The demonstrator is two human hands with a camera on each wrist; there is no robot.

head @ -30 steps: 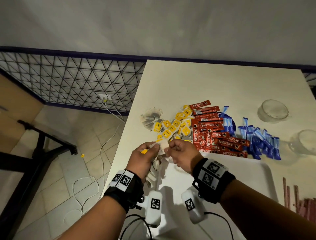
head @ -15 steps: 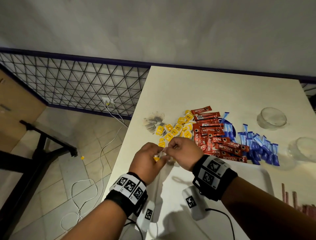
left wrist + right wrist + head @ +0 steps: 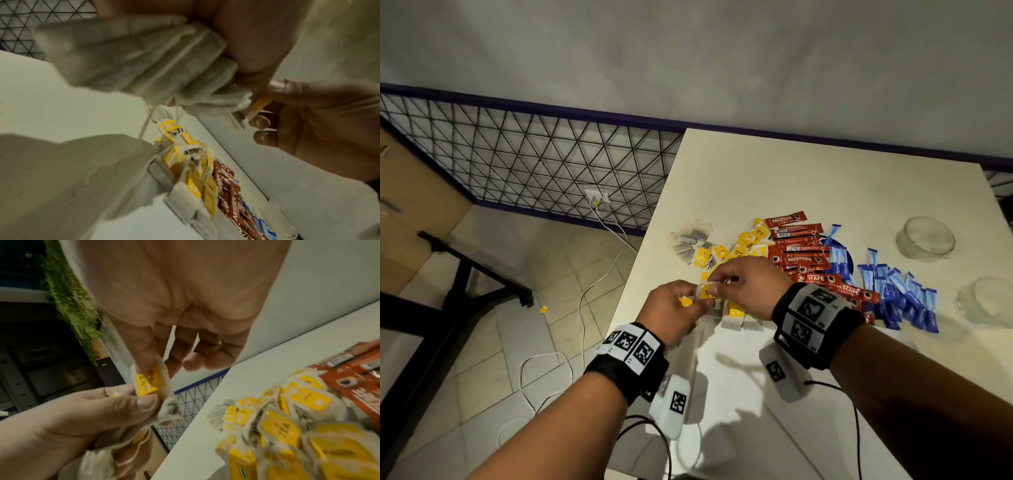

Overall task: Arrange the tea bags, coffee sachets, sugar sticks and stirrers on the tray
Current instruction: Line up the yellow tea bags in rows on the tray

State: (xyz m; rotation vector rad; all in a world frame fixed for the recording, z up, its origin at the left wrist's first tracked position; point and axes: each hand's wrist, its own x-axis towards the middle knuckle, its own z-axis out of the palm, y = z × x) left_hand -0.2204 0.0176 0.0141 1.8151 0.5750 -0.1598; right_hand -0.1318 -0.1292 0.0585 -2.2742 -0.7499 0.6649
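Note:
My left hand (image 3: 681,305) grips a bunch of tea bags (image 3: 160,65) just above the table's left edge. My right hand (image 3: 726,284) pinches one tea bag by its yellow tag (image 3: 147,381) between thumb and forefinger, right against the left hand's bunch. A pile of yellow-tagged tea bags (image 3: 736,250) lies beyond the hands. Red coffee sachets (image 3: 804,253) lie to the right of it, then blue sugar sticks (image 3: 893,291). The white tray (image 3: 774,421) lies under my wrists. Stirrers are out of sight.
Two upturned clear glass bowls (image 3: 924,238) (image 3: 986,298) stand at the table's right side. The table's left edge (image 3: 640,274) drops to a tiled floor with a white cable (image 3: 585,308). A wire mesh fence (image 3: 534,164) and a wall stand behind.
Both hands have moved slightly forward toward the tea bag pile while staying together. My right hand now pinches a yellow-tagged tea bag at the left hand's bunch.

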